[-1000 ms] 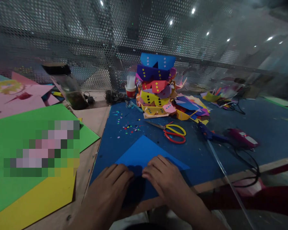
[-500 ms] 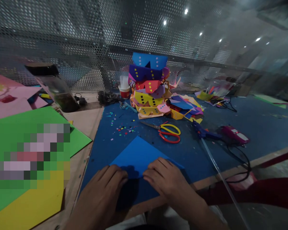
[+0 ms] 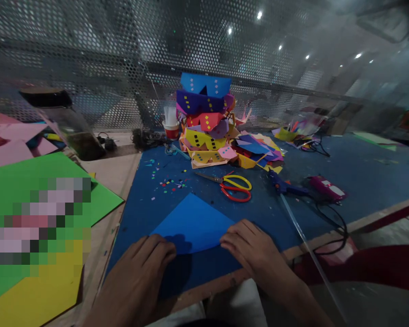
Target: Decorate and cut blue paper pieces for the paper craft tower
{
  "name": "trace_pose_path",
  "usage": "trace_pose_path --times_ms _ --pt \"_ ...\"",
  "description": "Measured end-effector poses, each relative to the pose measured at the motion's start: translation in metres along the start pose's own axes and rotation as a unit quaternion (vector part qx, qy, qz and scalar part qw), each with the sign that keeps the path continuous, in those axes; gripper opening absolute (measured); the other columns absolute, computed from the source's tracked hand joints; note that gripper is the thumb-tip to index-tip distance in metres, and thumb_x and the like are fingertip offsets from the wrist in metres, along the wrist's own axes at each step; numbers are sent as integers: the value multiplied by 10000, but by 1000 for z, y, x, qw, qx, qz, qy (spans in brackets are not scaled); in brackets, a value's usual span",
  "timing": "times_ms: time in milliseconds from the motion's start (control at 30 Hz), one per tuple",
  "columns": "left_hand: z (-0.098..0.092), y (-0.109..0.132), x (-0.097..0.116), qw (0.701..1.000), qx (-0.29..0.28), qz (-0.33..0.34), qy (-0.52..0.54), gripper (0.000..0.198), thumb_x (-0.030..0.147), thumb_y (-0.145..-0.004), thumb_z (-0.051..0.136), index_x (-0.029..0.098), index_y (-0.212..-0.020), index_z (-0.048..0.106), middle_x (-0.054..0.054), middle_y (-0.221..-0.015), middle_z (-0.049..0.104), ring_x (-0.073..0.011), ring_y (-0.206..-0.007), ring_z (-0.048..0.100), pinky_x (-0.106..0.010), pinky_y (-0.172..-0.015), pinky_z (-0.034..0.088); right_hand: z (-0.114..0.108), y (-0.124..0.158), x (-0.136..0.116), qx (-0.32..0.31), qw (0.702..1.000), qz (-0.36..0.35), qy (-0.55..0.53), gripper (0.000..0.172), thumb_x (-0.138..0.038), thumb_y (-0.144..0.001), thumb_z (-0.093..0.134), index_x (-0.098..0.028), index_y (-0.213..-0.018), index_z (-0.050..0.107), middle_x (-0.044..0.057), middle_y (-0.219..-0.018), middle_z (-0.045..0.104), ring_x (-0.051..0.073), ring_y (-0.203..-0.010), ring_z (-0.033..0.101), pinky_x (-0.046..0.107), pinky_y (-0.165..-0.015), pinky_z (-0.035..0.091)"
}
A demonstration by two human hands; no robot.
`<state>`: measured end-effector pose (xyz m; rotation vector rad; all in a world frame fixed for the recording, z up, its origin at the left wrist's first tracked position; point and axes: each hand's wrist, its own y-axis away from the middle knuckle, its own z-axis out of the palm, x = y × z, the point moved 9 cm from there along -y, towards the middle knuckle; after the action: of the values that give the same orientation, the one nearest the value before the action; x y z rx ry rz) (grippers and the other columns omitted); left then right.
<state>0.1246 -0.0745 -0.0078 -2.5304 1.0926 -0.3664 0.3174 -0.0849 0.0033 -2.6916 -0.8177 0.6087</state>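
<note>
Touching blue paper (image 3: pixel 192 225), left hand (image 3: pixel 139 261), right hand (image 3: pixel 252 245); scissors (image 3: pixel 222 180) beyond

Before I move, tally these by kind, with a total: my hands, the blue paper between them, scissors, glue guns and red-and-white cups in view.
Hands: 2 (left hand, right hand)
Blue paper: 1
Scissors: 1 pair
Glue gun: 1
Red-and-white cup: 1
Total: 6

Left hand (image 3: pixel 141 261) palm down, fingers (image 3: pixel 158 246) bent and held together, right hand (image 3: pixel 252 244) palm down, fingers curled inward, hands set apart, bare forearms (image 3: pixel 295 290) converging forward
</note>
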Motion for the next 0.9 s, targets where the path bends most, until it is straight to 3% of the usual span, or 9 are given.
trace_pose_path --times_ms 167,400,567,767,900 --pt "10 6 -6 999 -46 -17 13 275 150 -1041 424 228 -1026 687 -30 -1027 724 -233 -909 641 -358 -836 495 -8 6 9 2 1000 23 -14 148 -170 -1076 514 -186 -1074 661 58 -1003 666 213 -916 586 358 -776 493" --pt "11 3 -9 998 -51 -37 31 283 174 -1047 417 247 -990 684 -19 -985 722 -228 -885 645 -355 -824 493 -17 19 17 13 999 37 -20 163 -145 -1072 511 -187 -1142 653 66 -1055 661 214 -957 579 365 -807 476" --pt "13 4 -11 996 -67 -52 29 271 162 -1021 428 245 -1019 686 -36 -1013 721 -241 -903 644 -370 -819 497 -4 2 -8 -3 1000 22 -12 112 -253 -1037 625 -221 -1141 652 40 -1069 681 235 -990 579 401 -853 440" --pt "18 8 -14 995 -78 -60 15 239 117 -898 532 235 -1022 698 -48 -1012 729 -258 -884 650 -375 -755 492 19 -29 -36 -25 999 -18 -36 94 -257 -1050 599 -204 -1089 667 39 -1062 691 224 -1015 594 358 -843 470" --pt "8 4 -10 997 -29 -65 25 269 110 -964 470 249 -1002 698 -24 -966 741 -236 -856 659 -364 -767 502 23 -31 -33 -32 998 -8 -55 100 -235 -1057 584 -200 -1051 678 36 -1033 700 212 -1001 608 332 -832 486"
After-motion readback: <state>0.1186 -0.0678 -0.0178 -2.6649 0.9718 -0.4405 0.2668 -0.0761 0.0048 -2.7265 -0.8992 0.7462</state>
